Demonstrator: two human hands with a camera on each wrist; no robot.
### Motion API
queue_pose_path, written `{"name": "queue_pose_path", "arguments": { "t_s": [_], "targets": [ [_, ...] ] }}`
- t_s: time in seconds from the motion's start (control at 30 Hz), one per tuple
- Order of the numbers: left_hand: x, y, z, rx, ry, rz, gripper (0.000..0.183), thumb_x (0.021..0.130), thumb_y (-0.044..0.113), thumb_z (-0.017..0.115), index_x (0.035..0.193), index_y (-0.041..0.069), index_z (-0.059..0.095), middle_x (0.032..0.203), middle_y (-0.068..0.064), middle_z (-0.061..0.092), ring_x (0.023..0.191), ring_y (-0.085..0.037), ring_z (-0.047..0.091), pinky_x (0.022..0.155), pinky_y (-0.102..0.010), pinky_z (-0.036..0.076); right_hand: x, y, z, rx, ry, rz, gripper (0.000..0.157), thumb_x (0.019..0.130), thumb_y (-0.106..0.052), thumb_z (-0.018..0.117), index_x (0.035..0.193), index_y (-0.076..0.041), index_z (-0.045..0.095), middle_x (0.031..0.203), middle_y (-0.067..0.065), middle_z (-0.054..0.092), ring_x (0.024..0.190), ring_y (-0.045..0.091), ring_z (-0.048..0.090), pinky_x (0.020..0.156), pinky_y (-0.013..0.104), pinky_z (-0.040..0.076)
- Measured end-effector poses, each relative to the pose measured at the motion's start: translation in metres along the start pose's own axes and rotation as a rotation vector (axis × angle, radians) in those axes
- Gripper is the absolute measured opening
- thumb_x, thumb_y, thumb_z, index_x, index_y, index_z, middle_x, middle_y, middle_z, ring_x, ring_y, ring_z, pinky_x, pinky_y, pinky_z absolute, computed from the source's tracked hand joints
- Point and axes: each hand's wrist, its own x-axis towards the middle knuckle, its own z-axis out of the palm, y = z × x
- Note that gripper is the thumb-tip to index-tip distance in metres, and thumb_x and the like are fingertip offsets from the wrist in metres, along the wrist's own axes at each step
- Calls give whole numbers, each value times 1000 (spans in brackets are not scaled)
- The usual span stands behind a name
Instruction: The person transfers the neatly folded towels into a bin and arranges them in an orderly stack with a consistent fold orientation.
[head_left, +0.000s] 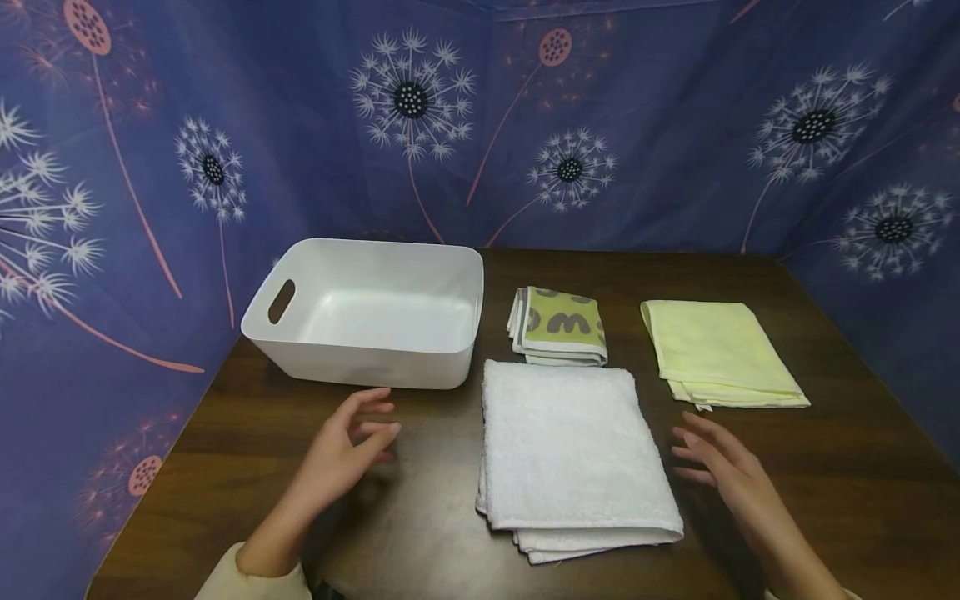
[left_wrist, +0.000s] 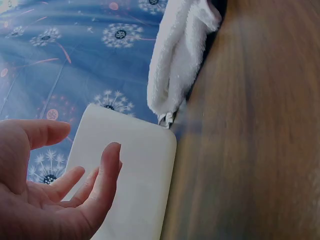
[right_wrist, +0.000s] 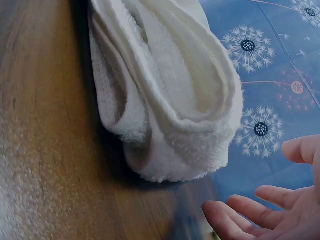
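A folded white towel lies on the table between my two hands. My left hand hovers left of it, just in front of a white plastic bin, fingers loosely bent and holding nothing. In the left wrist view the bin's outer wall stands behind the fingers. My right hand is to the right of the white towel, apart from it, with relaxed fingers and nothing held. The right wrist view shows the towel's folded layers close up, beyond the fingertips.
Behind the white towel lies a small folded green-and-grey patterned towel. A folded yellow towel lies at the back right. The dark wooden table meets blue dandelion-print cloth at its back and sides.
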Motion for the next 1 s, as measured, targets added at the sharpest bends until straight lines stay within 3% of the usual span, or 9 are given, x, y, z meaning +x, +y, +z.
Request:
{"name": "queue_pose_path", "arguments": {
  "t_s": [0.27, 0.5, 1.0],
  "targets": [
    [4, 0, 4, -190, -82, -124, 48, 90, 7, 60, 132, -4, 40, 124, -28, 46, 106, -39, 53, 73, -40, 54, 2, 5, 0, 165, -23, 45, 47, 100, -20, 44, 134, 10, 34, 108, -7, 61, 93, 12, 62, 72, 29, 54],
    [8, 1, 5, -325, -131, -210, 50, 93, 11, 57, 136, -3, 35, 131, -29, 41, 113, -40, 48, 82, -43, 51, 3, 2, 3, 152, -40, 95, 42, 100, -22, 44, 134, 2, 39, 108, -9, 60, 92, 11, 61, 73, 28, 53],
    [15, 1, 16, -394, -216, -251, 58, 93, 16, 56, 141, -1, 28, 140, -27, 30, 125, -41, 35, 87, -45, 48, 10, -4, 8, 121, -54, 194, 55, 101, -30, 41, 138, 7, 29, 115, 4, 55, 93, 8, 59, 75, 31, 53]
  ]
}}
